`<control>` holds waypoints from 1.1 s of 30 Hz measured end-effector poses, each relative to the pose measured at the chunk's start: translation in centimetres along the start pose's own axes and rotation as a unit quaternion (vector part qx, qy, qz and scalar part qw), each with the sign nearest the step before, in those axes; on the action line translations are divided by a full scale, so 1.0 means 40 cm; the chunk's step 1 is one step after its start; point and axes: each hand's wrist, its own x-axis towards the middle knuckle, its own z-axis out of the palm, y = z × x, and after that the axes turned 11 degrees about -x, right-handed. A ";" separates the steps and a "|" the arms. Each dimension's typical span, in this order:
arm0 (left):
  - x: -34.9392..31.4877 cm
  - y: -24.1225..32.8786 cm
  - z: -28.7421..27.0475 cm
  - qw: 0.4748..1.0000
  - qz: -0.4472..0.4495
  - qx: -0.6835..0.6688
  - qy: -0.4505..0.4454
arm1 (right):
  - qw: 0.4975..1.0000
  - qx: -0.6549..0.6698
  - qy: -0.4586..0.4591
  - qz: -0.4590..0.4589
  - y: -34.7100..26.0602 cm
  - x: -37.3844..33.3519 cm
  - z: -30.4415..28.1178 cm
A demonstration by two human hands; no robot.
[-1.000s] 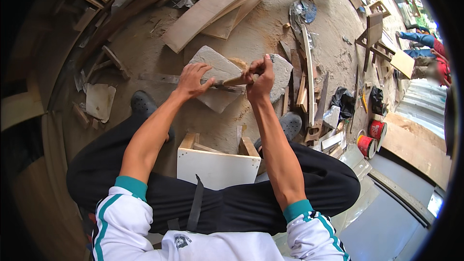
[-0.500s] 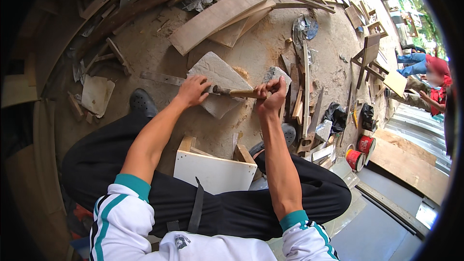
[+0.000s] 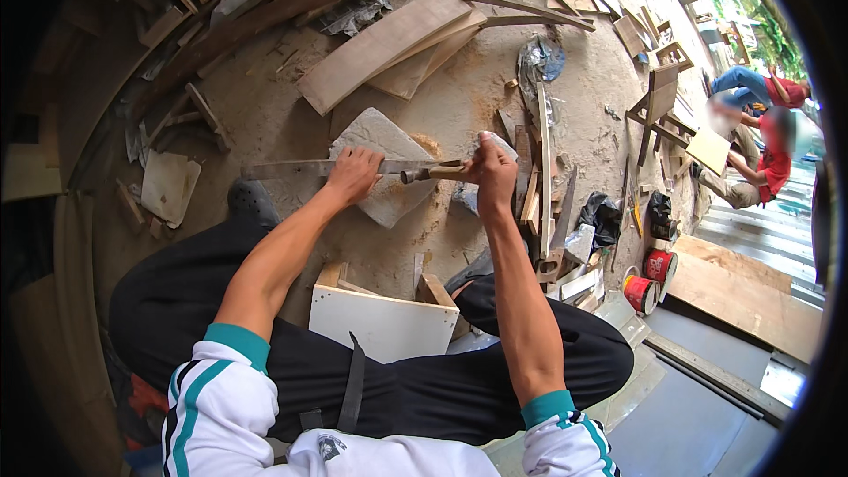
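My left hand (image 3: 355, 175) is closed over a long flat grey-brown strip (image 3: 287, 170), pressing it above a pale grey stone block (image 3: 389, 206) on the ground. The strip runs nearly level, from near my left shoe towards my right hand. My right hand (image 3: 488, 173) grips a hammer (image 3: 439, 174) by its light wooden handle. Its dark head points left, just below the strip's right part; whether they touch I cannot tell. A smaller pale stone (image 3: 503, 148) lies partly hidden behind my right hand.
A white-faced wooden box (image 3: 382, 322) stands between my legs. Planks (image 3: 389, 44) lie beyond the stone. Right of me are a handsaw (image 3: 558, 234), wood scraps and red tins (image 3: 641, 291). Two people in red tops (image 3: 776, 172) are at the far right.
The strip has swung level, its left end nearer me and its right part reaching further right. The hammer head has shifted slightly right and nearer me. Both hands keep their grip.
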 end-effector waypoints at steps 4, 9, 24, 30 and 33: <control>0.043 0.029 -0.042 0.999 -0.022 -0.014 0.039 | 0.999 0.032 0.004 0.019 -0.025 0.014 -0.050; 0.069 0.058 -0.049 0.986 -0.112 -0.070 0.103 | 0.976 -0.095 -0.106 0.162 -0.061 0.002 -0.110; 0.222 0.250 -0.179 0.865 -0.188 -0.381 0.267 | 0.851 -0.506 -0.105 -0.092 -0.516 -0.080 -0.137; 0.168 0.228 -0.128 0.824 -0.282 -0.473 0.135 | 0.761 -0.616 -0.173 -0.107 -0.493 -0.068 0.005; 0.112 0.169 0.015 0.812 -0.322 -0.480 0.085 | 0.685 -0.694 -0.179 -0.128 -0.372 -0.026 0.111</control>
